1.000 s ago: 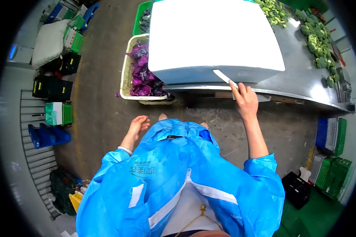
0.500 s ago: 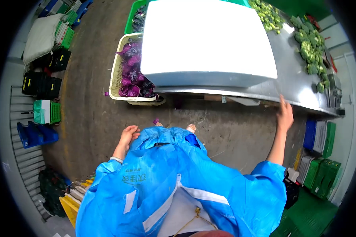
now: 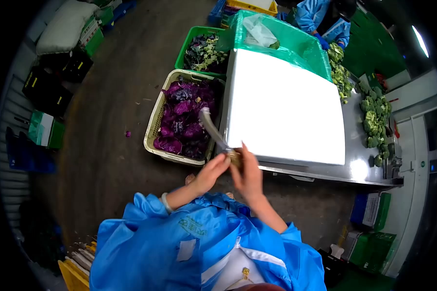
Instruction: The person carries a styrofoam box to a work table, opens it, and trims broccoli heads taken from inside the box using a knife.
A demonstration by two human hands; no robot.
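My left hand (image 3: pixel 210 173) is closed, its fingertips meeting the lower end of a curved grey-white strip or blade (image 3: pixel 211 128). My right hand (image 3: pixel 248 178) is closed on a small brownish object (image 3: pixel 236 159) at that same end; blur hides its exact shape. Both hands are close together in front of the near left corner of a large white box (image 3: pixel 286 111). The curved piece's upper end is over purple leaves (image 3: pixel 184 123) in a cream crate (image 3: pixel 154 127).
Steel table (image 3: pixel 320 173) under the box; broccoli (image 3: pixel 374 123) on its right. A green plastic liner (image 3: pixel 296 46) sits behind the box. Green crate of leaves (image 3: pixel 183 51) beyond the cream one. Co-worker's blue-gloved hand (image 3: pixel 321 41) at the back. Stacked crates (image 3: pixel 374 250) at right.
My right hand has come back left from the table's right edge and met my left hand, which has moved right. The curved piece and brownish object now show. The view has shifted, revealing a co-worker.
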